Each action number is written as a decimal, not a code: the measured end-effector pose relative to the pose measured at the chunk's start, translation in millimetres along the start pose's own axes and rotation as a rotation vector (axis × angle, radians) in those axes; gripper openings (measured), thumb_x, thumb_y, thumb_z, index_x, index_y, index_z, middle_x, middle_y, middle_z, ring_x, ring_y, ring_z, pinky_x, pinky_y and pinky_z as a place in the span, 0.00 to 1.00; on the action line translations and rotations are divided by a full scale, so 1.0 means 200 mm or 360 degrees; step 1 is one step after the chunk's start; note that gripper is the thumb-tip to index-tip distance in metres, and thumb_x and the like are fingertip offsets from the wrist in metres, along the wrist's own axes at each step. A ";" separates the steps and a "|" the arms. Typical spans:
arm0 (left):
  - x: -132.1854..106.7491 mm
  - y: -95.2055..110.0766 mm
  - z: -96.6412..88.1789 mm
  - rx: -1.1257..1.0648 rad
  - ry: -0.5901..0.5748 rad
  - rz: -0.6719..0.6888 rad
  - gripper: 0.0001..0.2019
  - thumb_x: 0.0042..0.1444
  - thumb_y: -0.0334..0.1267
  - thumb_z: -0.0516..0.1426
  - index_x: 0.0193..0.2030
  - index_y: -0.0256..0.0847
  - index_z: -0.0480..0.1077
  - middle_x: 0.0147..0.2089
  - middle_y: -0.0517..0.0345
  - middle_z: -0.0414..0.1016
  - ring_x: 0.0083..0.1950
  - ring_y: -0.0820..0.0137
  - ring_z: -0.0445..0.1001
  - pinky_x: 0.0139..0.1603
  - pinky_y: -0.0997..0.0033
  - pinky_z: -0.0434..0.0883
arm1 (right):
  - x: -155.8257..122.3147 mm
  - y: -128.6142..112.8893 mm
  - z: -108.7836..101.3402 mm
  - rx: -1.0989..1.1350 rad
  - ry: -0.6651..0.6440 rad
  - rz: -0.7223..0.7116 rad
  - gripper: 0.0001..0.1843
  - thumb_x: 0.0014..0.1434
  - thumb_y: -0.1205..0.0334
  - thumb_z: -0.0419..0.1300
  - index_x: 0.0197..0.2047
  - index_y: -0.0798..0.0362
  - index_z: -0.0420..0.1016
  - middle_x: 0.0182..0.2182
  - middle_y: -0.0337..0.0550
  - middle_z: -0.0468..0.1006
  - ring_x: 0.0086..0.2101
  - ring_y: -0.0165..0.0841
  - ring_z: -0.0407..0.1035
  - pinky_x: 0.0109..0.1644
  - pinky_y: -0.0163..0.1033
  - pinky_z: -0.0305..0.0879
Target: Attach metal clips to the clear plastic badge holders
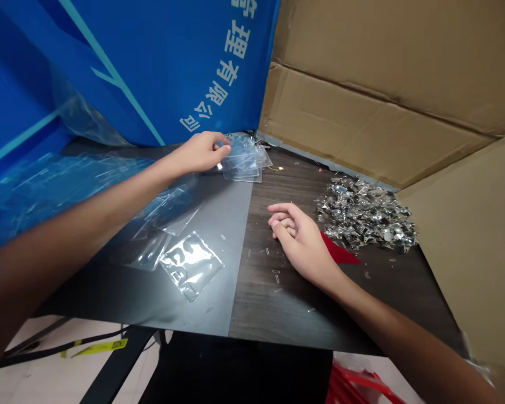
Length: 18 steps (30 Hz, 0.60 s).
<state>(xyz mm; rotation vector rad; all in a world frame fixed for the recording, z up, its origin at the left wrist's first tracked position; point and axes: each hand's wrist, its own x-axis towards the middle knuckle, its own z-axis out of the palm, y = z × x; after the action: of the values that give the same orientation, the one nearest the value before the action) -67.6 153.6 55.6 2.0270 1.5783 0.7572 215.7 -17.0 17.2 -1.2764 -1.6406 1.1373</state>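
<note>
Clear plastic sleeves (190, 265) lie flat, one at lower centre and others overlapping up toward the left hand, on a grey sheet (223, 292) covering the left part of a dark wood-grain tabletop (273, 308). Below the table edge: pale floor (37, 381), a black cable with a yellow tag (101, 348), a red plastic bag (353, 384). Tiny clear bits (275, 275) scattered on the wood. Right hand (297, 238) rests on its side on the wood, fingers (280, 209) loosely curled, nothing held. Just past it, a red piece (340, 251) tucks under the edge of a heap of shiny metal pieces (366, 214), upper right of centre. Left hand (200, 152) reaches to a stack of clear sleeves (246, 160) at the far table edge, fingertips (226, 147) on it, partly curled; cannot tell if it has actual hold. Blue printed board (164, 67) stands behind at upper left, cardboard sheets (362, 106) upper right.
</note>
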 end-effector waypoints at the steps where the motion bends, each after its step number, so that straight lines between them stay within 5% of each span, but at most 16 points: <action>1: -0.03 -0.01 -0.02 0.0044 -0.0017 0.0067 0.21 0.67 0.46 0.64 0.61 0.37 0.79 0.33 0.57 0.75 0.36 0.64 0.68 0.42 0.63 0.59 | 0.00 -0.01 -0.01 -0.0061 0.0010 -0.0025 0.14 0.73 0.56 0.59 0.57 0.52 0.78 0.43 0.44 0.81 0.36 0.33 0.75 0.42 0.43 0.74; 5: -0.20 0.02 -0.13 0.0265 -0.0136 0.0177 0.34 0.70 0.52 0.61 0.78 0.42 0.67 0.36 0.56 0.77 0.34 0.62 0.70 0.40 0.64 0.60 | 0.05 -0.03 -0.09 -0.0683 0.0077 -0.0213 0.12 0.73 0.61 0.58 0.51 0.53 0.81 0.42 0.48 0.81 0.36 0.36 0.74 0.46 0.46 0.74; 7: -0.32 0.05 -0.20 0.0375 -0.0315 0.0152 0.30 0.72 0.55 0.59 0.74 0.40 0.71 0.39 0.53 0.78 0.36 0.61 0.73 0.41 0.64 0.64 | 0.08 -0.03 -0.16 -0.1091 0.0216 -0.0267 0.12 0.73 0.62 0.57 0.50 0.53 0.83 0.45 0.53 0.81 0.41 0.42 0.76 0.51 0.51 0.74; 10: -0.51 0.08 -0.26 0.0471 -0.0760 0.0279 0.25 0.74 0.56 0.57 0.70 0.45 0.76 0.60 0.47 0.80 0.56 0.55 0.79 0.55 0.60 0.71 | 0.11 -0.01 -0.26 -0.1657 0.0392 -0.0188 0.18 0.72 0.62 0.59 0.59 0.58 0.82 0.54 0.64 0.80 0.55 0.56 0.73 0.59 0.59 0.73; 14: -0.72 0.05 -0.23 0.0540 -0.1165 0.0326 0.39 0.57 0.60 0.72 0.74 0.60 0.72 0.71 0.49 0.74 0.68 0.44 0.75 0.62 0.52 0.75 | 0.10 -0.01 -0.31 -0.2015 0.0339 0.0081 0.21 0.73 0.57 0.63 0.62 0.61 0.82 0.58 0.69 0.78 0.58 0.63 0.71 0.54 0.61 0.76; 18: -0.83 -0.01 -0.14 0.0499 -0.1119 0.0449 0.48 0.48 0.49 0.77 0.77 0.67 0.69 0.71 0.50 0.73 0.70 0.42 0.72 0.64 0.52 0.75 | 0.10 -0.02 -0.29 -0.2028 0.0255 0.0195 0.17 0.73 0.60 0.64 0.60 0.56 0.84 0.57 0.65 0.79 0.54 0.57 0.76 0.48 0.54 0.78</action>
<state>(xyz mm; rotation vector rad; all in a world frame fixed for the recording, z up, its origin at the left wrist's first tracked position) -119.4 -6.4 50.5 2.3970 1.0540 -0.1496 264.0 12.7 39.4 -2.1379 -2.2236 -0.1282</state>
